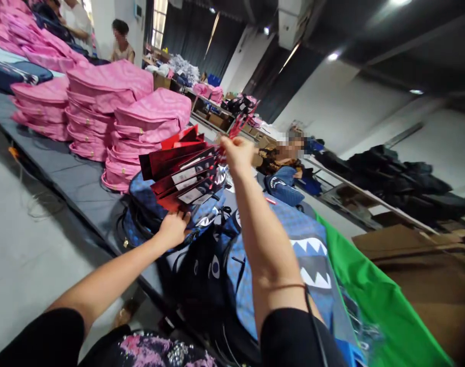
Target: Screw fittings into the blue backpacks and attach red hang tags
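Note:
My right hand [238,153] is closed in a pinch on the red cords of a bunch of hang tags. The dark red and black hang tags [182,176] fan out to the left of it, some with white labels. Just below them is my left hand [174,230], fingers curled at a blue checked backpack [143,201]; what they grip, if anything, is hidden. Nearer me lies another blue backpack [243,285] with white shark teeth and an eye printed on it, partly covered by my right forearm.
Stacked pink backpacks [131,112] stand on the grey table [79,178] at the left. A green sheet [381,285] hangs along the right side, beside cardboard boxes [408,255]. Another person [288,150] is across the table near a blue shark pouch [284,186]. Dark bags [401,173] are piled on shelving behind.

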